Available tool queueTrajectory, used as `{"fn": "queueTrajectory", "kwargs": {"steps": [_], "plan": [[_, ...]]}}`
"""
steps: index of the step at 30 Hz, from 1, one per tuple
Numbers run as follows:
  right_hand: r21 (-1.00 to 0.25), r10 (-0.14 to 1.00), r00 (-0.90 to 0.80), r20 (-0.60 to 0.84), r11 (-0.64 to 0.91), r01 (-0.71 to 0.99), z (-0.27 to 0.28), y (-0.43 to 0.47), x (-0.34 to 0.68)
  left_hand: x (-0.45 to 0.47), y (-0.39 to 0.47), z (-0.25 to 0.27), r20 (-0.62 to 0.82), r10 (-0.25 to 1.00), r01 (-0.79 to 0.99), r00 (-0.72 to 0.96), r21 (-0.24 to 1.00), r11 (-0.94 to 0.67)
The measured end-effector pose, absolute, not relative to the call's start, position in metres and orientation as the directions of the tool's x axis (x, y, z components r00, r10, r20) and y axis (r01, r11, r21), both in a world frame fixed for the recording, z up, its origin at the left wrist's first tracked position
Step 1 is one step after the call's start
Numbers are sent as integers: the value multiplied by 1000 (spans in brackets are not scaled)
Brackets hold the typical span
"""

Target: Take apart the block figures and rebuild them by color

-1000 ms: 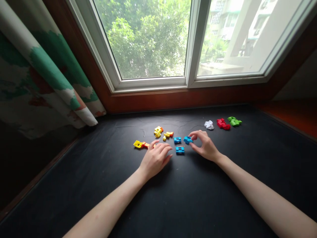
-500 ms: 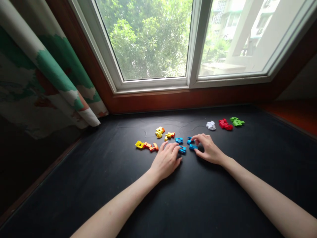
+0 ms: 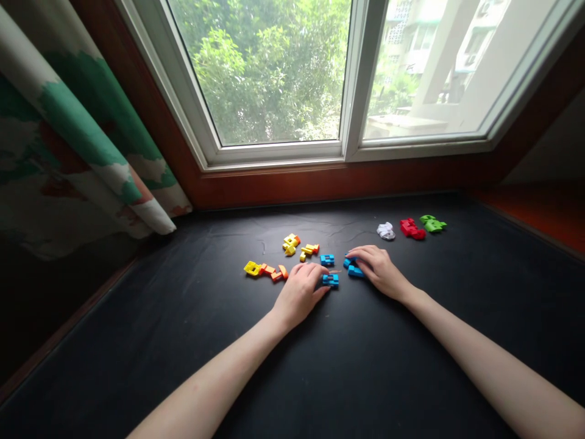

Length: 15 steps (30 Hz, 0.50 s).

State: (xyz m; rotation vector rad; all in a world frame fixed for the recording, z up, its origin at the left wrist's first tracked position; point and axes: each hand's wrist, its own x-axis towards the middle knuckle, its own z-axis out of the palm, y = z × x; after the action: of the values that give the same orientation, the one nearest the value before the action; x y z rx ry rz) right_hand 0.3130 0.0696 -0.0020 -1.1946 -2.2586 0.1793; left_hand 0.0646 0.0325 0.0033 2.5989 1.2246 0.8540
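Note:
Small blue plastic toy pieces lie in the middle of the black tabletop (image 3: pixel 292 378). My left hand (image 3: pixel 301 292) has its thumb and index finger around the near blue piece (image 3: pixel 330 280), which rests on the table. Just behind it sits a loose blue piece (image 3: pixel 326 260). My right hand (image 3: pixel 381 271) curls over a blue piece (image 3: pixel 348 261), fingertips on its far side; the hand partly hides it. Another blue piece (image 3: pixel 355 271) lies under the same fingers, close to the palm.
Left of my hands lie a yellow piece (image 3: pixel 251 268), orange pieces (image 3: pixel 269 270), a yellow cluster (image 3: pixel 290 242) and a yellow-orange piece (image 3: pixel 309 251). White (image 3: pixel 386 230), red (image 3: pixel 412 229) and green (image 3: pixel 432 224) clusters stand at the back right. A curtain (image 3: pixel 105 146) hangs left of the window (image 3: pixel 278 155).
My left hand has drawn the near blue piece slightly toward me. My right thumb has left the near side of the front right blue piece, and its fingers have closed over the back one.

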Motion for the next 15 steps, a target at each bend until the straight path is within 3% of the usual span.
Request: {"fn": "queueTrajectory", "kwargs": {"steps": [9, 15], "plan": [[-386, 826, -382, 415, 540, 748, -5, 70, 315, 65, 30, 7, 413, 747, 689, 521, 314, -653], [-300, 755, -480, 446, 632, 715, -1, 66, 303, 65, 25, 13, 364, 694, 616, 621, 320, -719]]}}
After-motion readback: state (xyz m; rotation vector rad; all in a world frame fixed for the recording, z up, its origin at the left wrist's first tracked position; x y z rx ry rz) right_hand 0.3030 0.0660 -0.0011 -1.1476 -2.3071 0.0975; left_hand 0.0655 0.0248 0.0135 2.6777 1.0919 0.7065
